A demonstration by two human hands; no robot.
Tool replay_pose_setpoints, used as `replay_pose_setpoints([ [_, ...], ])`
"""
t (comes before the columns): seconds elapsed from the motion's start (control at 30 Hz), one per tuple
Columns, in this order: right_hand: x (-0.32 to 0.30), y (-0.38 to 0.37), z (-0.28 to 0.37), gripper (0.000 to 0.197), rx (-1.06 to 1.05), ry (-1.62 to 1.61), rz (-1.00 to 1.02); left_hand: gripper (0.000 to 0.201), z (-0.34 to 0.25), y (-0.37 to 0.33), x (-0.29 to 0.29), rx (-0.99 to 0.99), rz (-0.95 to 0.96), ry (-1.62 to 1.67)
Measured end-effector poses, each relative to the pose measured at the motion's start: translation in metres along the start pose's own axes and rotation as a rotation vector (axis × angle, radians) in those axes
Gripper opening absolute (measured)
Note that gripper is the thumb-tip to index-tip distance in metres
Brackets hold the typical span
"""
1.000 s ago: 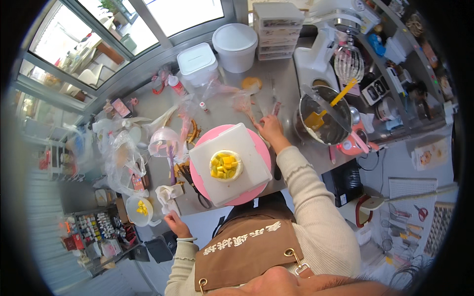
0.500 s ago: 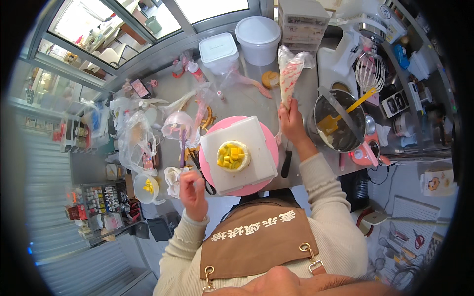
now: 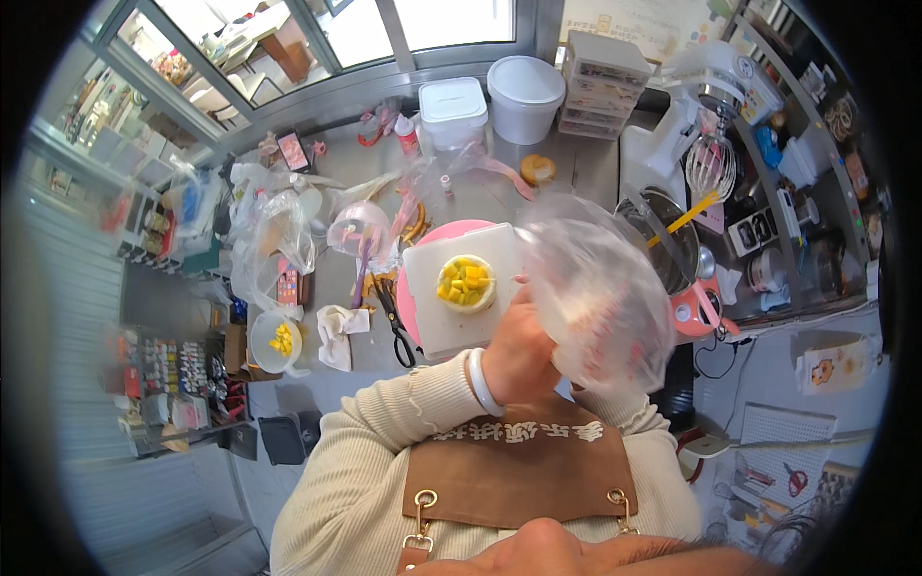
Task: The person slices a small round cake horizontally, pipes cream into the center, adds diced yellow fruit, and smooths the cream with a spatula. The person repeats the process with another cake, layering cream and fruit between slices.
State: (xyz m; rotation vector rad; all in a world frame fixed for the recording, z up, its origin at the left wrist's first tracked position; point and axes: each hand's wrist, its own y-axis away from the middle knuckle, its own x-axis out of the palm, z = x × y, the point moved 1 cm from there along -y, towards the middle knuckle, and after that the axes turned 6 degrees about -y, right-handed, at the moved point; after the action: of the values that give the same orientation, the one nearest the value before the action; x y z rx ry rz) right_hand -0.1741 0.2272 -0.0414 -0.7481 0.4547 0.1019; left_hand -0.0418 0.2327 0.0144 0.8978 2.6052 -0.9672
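Note:
My left hand (image 3: pixel 519 350), a white bracelet at its wrist, has crossed to the right and is closed at the edge of a clear piping bag (image 3: pixel 605 298). The bag is spread wide and smeared by motion, with white and red-streaked filling inside. My right hand is hidden behind it; only the right sleeve (image 3: pixel 619 411) shows below. Just left of my left hand, a small round cake (image 3: pixel 466 284) with white cream round its rim carries diced yellow fruit. It sits on a white square board (image 3: pixel 430 331) on a pink turntable (image 3: pixel 407 305).
Black-handled scissors (image 3: pixel 396 326) and a white cloth (image 3: pixel 336 331) lie left of the turntable. A bowl of yellow cubes (image 3: pixel 277 346) stands at the table's left front. A metal mixing bowl (image 3: pixel 684 278) with a yellow spatula (image 3: pixel 687 219) is at right. White tubs (image 3: pixel 523 101) line the back.
The piping bag has come down from the right back toward my body and spread out. My left hand has moved right to meet it. The right hand has gone out of sight behind the bag.

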Motion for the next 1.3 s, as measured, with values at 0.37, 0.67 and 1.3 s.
replay_pose_setpoints([
  [0.37, 0.043, 0.008, 0.002, 0.047, 0.288, -0.465, -0.319, 0.043, -0.033, 0.016, -0.02, 0.205, -0.016, -0.053],
  [0.67, 0.06, -0.032, 0.0, 0.065, 0.499, -1.184, -0.557, 0.035, 0.093, 0.192, -0.067, -0.82, -0.707, 0.161],
  [1.3, 0.104, -0.033, -0.031, 0.065, 0.618, -0.872, -0.542, 0.046, 0.144, 0.264, -0.057, -1.28, -0.579, 1.314],
])
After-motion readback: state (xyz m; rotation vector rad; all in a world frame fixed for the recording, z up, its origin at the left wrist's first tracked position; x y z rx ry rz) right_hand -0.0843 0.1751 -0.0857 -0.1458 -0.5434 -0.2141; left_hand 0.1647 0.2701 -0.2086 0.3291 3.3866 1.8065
